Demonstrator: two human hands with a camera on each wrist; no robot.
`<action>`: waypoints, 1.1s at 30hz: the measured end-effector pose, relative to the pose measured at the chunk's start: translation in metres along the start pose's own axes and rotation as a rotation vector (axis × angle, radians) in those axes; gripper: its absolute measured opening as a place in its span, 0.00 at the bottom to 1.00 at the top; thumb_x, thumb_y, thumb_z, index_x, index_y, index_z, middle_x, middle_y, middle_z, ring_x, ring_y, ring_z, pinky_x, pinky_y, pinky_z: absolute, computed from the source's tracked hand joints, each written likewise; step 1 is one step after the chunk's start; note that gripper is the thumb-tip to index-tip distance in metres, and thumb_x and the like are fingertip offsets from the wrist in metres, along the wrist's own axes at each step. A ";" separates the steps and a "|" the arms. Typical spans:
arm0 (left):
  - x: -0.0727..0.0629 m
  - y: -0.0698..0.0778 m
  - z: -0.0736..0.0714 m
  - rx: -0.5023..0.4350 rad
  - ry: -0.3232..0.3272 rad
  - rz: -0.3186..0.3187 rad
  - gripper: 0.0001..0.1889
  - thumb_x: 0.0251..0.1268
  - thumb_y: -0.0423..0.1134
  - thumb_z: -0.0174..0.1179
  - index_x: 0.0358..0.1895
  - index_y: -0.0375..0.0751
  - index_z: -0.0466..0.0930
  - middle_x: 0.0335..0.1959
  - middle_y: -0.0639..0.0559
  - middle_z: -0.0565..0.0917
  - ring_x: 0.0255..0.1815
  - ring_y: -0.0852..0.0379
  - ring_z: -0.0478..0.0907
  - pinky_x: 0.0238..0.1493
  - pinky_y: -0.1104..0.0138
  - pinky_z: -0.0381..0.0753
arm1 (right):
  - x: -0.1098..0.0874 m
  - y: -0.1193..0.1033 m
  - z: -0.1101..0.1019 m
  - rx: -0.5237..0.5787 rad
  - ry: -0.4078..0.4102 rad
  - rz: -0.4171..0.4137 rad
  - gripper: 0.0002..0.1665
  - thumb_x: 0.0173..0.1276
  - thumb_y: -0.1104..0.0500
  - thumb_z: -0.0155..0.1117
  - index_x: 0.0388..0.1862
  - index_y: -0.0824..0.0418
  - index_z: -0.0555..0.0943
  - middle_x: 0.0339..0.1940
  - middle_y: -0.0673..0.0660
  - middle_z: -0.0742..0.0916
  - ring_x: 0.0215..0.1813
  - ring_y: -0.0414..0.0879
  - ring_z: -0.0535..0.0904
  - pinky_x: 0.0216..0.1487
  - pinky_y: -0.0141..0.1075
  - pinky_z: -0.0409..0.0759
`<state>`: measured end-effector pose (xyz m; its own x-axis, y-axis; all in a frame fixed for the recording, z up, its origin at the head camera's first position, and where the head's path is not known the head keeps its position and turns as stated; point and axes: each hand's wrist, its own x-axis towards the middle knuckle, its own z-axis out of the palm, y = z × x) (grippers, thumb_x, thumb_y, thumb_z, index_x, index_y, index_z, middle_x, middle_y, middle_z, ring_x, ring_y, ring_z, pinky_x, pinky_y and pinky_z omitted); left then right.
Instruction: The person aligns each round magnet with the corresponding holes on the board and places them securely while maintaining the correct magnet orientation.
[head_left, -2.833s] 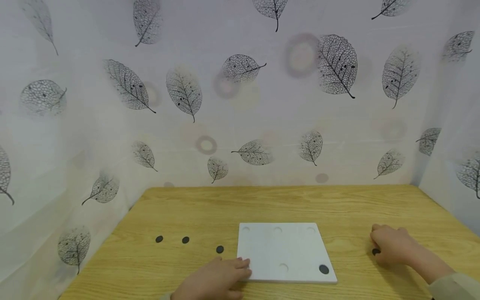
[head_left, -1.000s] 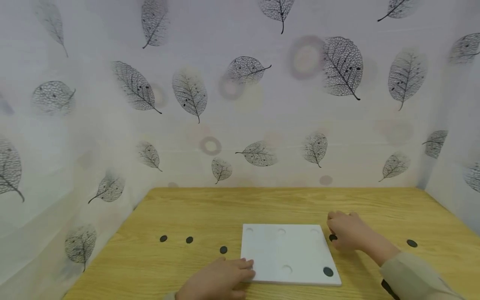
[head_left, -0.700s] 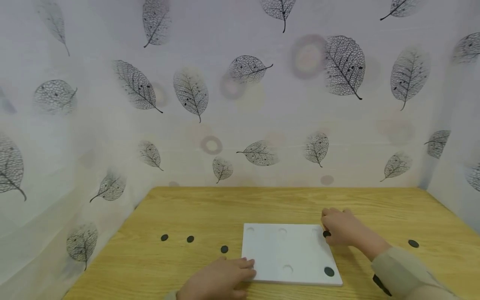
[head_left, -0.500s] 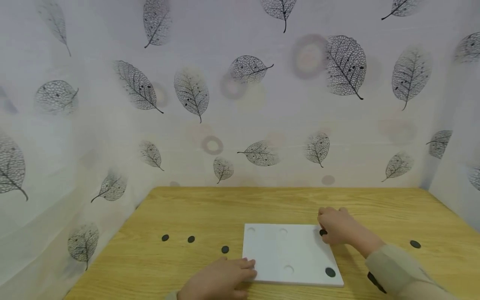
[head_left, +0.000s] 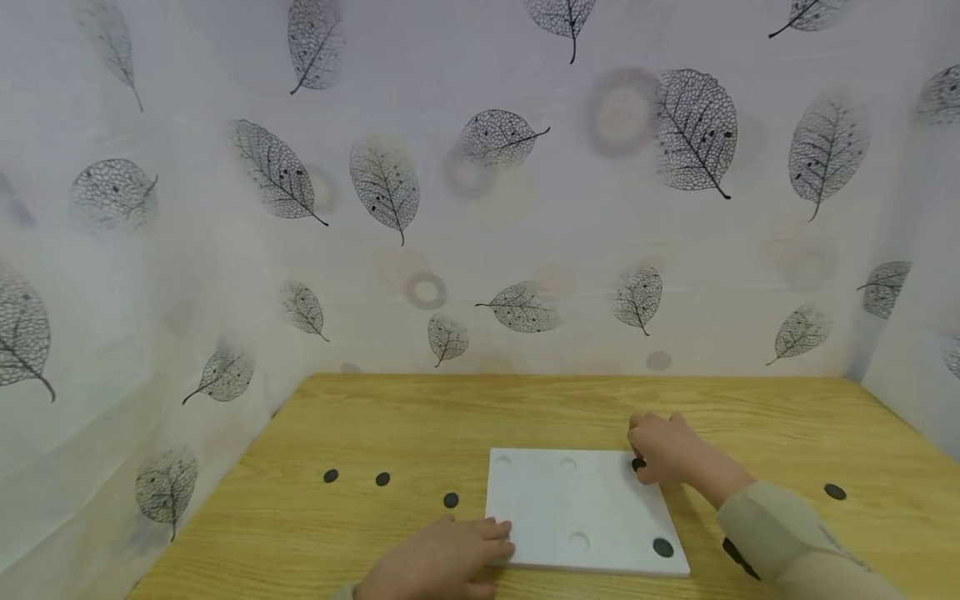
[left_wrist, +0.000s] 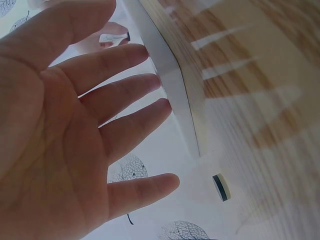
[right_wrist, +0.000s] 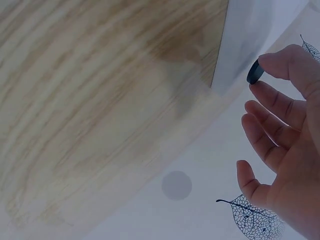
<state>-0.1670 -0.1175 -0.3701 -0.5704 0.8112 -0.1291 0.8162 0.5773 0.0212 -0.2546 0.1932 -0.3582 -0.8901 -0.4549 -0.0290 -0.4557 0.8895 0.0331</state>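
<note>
A white board with shallow round recesses lies on the wooden table. My right hand pinches a small black disc between thumb and index finger, over the board's far right corner. Its other fingers are loosely bent in the right wrist view. My left hand rests its fingertips on the board's near left edge; in the left wrist view its fingers are straight and spread. Another black disc sits at the board's near right corner. The recess under the right hand is hidden.
Left of the board lie three black discs, the nearest disc close to its edge. One more disc lies at the right on the table. A dark object shows partly beneath the right sleeve. A leaf-patterned curtain surrounds the table.
My right hand has picked up a disc from the right of the table and carried it left to the board's far right corner. My left hand has stayed on the board's edge.
</note>
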 end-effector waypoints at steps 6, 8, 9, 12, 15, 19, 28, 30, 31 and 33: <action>-0.001 0.000 0.000 0.001 -0.001 -0.004 0.19 0.57 0.50 0.56 0.52 0.53 0.73 0.57 0.60 0.70 0.56 0.63 0.67 0.46 0.63 0.73 | 0.001 -0.001 0.004 0.015 0.004 -0.007 0.15 0.44 0.60 0.70 0.15 0.55 0.70 0.26 0.49 0.72 0.30 0.46 0.65 0.31 0.48 0.64; -0.001 0.000 0.000 0.005 0.000 -0.004 0.19 0.57 0.50 0.56 0.52 0.54 0.73 0.56 0.61 0.70 0.56 0.63 0.67 0.45 0.63 0.73 | 0.001 -0.001 0.004 0.015 0.003 -0.005 0.15 0.44 0.60 0.70 0.15 0.55 0.70 0.26 0.49 0.72 0.29 0.46 0.65 0.30 0.48 0.64; -0.001 0.000 0.000 0.008 0.002 -0.002 0.19 0.57 0.50 0.56 0.52 0.54 0.73 0.56 0.61 0.70 0.56 0.64 0.67 0.45 0.63 0.73 | 0.002 -0.001 0.005 0.015 0.001 -0.002 0.15 0.44 0.61 0.69 0.15 0.55 0.70 0.26 0.49 0.72 0.29 0.46 0.65 0.30 0.47 0.64; -0.001 0.000 0.000 0.011 0.005 0.001 0.19 0.57 0.50 0.56 0.52 0.54 0.73 0.56 0.61 0.70 0.56 0.64 0.67 0.45 0.64 0.73 | 0.004 -0.001 0.005 0.014 -0.008 0.004 0.14 0.44 0.61 0.69 0.15 0.55 0.70 0.26 0.49 0.72 0.29 0.46 0.65 0.31 0.47 0.64; -0.001 0.000 -0.001 0.018 0.015 0.012 0.19 0.57 0.50 0.56 0.52 0.53 0.73 0.56 0.60 0.70 0.56 0.63 0.67 0.45 0.64 0.73 | 0.006 -0.001 0.005 0.019 -0.022 0.011 0.14 0.44 0.61 0.69 0.15 0.56 0.70 0.26 0.50 0.72 0.29 0.46 0.65 0.31 0.48 0.64; -0.002 0.000 -0.001 0.025 0.030 0.019 0.18 0.57 0.49 0.56 0.52 0.53 0.73 0.56 0.60 0.71 0.56 0.63 0.68 0.45 0.65 0.73 | 0.008 -0.002 0.005 0.025 -0.038 0.016 0.14 0.44 0.61 0.69 0.15 0.56 0.70 0.26 0.51 0.72 0.30 0.47 0.65 0.32 0.49 0.64; -0.002 0.003 -0.001 -0.004 0.025 -0.009 0.19 0.56 0.49 0.57 0.52 0.53 0.73 0.56 0.59 0.71 0.56 0.63 0.67 0.44 0.62 0.73 | 0.010 -0.002 0.006 0.027 -0.063 0.025 0.13 0.44 0.61 0.69 0.16 0.57 0.70 0.26 0.51 0.71 0.29 0.47 0.65 0.31 0.47 0.64; -0.002 0.003 -0.001 -0.014 0.024 -0.017 0.18 0.56 0.48 0.57 0.52 0.53 0.73 0.56 0.59 0.71 0.56 0.63 0.67 0.44 0.61 0.73 | 0.010 -0.002 0.005 0.033 -0.071 0.033 0.13 0.44 0.61 0.68 0.16 0.57 0.70 0.26 0.51 0.71 0.29 0.47 0.64 0.32 0.47 0.64; -0.002 0.002 0.000 -0.022 0.022 -0.021 0.18 0.56 0.48 0.57 0.52 0.53 0.73 0.57 0.59 0.70 0.57 0.63 0.67 0.44 0.61 0.73 | 0.011 -0.003 0.005 0.034 -0.075 0.037 0.14 0.44 0.61 0.69 0.16 0.57 0.70 0.26 0.51 0.71 0.29 0.47 0.64 0.32 0.47 0.63; -0.001 0.002 0.000 -0.028 0.019 -0.028 0.18 0.56 0.48 0.57 0.52 0.54 0.73 0.57 0.59 0.70 0.57 0.63 0.66 0.44 0.61 0.73 | 0.011 -0.004 0.004 0.037 -0.085 0.048 0.14 0.45 0.61 0.69 0.16 0.57 0.70 0.26 0.52 0.71 0.29 0.48 0.64 0.32 0.47 0.63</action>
<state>-0.1648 -0.1177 -0.3702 -0.5949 0.7960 -0.1113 0.7971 0.6021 0.0459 -0.2628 0.1852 -0.3627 -0.9061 -0.4075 -0.1134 -0.4101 0.9120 0.0000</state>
